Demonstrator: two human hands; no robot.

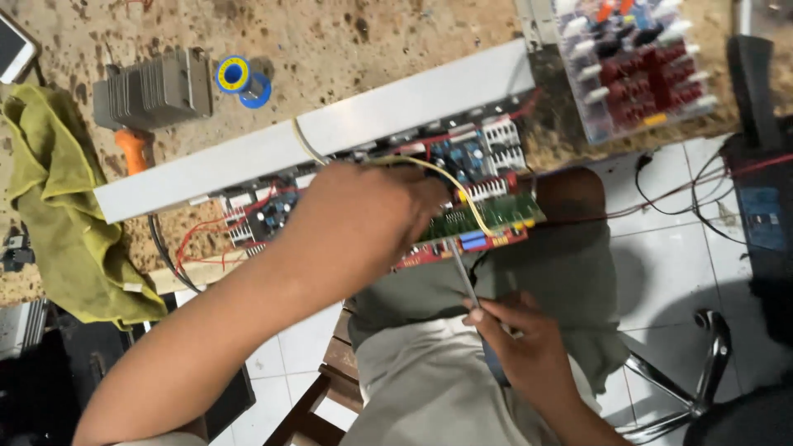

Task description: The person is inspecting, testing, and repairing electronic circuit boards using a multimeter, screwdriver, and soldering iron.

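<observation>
- Head view, looking down: a person sits at a speckled brown tabletop, their lap in grey-green cloth at the near middle of the picture.
- A long grey metal case lies slanted across the tabletop edge. Just near it sits a red and green circuit board with white finned parts, blue parts and red wires.
- The left hand reaches in from the near left and rests on the middle of the circuit board. Its fingers curl down onto the board and are hidden by the back of the hand, so I cannot tell whether the grip is spread or pressed together.
- A yellow wire arcs from beside this hand over the board's right part.
- The right hand sits near the lap, fingers pinching a thin metal tool. The tool's tip points up to the near edge of the circuit board.
- On the far left lie an olive green cloth, a grey finned metal block, a tool's orange handle, and a blue and yellow spool.
- At the far right a clear tray of red and white parts sits above a white tiled floor with black cables.
</observation>
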